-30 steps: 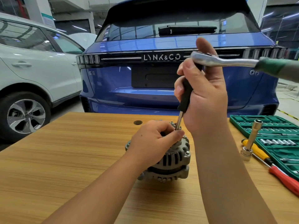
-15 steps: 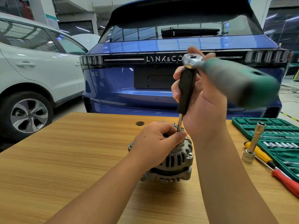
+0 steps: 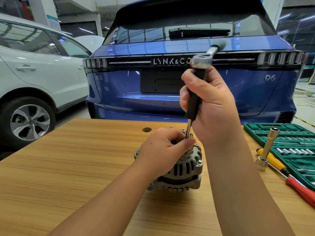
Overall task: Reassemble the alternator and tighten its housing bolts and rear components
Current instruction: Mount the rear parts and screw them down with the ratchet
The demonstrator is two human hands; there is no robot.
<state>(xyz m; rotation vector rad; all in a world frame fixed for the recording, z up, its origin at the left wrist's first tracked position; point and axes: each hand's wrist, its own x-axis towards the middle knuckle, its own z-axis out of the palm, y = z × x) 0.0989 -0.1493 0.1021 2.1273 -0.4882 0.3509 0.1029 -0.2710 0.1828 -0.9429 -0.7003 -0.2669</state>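
- On the wooden surface [image 3: 71, 167], centre of view, the alternator [image 3: 185, 169] sits with its rear end up, housing assembled, ribbed vents facing the camera.
- Left hand [image 3: 163, 150] rests on top of the alternator, fingers curled around the lower end of the extension bar [image 3: 188, 129], steadying it over a fastener; the fastener itself is hidden under the hand.
- Right hand [image 3: 211, 103] grips the bar's black sleeve [image 3: 196, 92], fingers wrapped tight. Ratchet [image 3: 202, 61] sits on top of the bar, handle blurred, pointing away from the person.
- Off to the right: green socket case [image 3: 288, 142], a loose deep socket on an adapter [image 3: 268, 149], yellow-handled screwdriver [image 3: 274, 160], red-handled screwdriver [image 3: 301, 189].
- Risks, as judged: the bar leans slightly, so the socket could ride off the fastener and round it. The alternator is unclamped; ratchet torque could spin or tip it if the left hand eases. Left fingers sit close to the turning joint, a pinch point.
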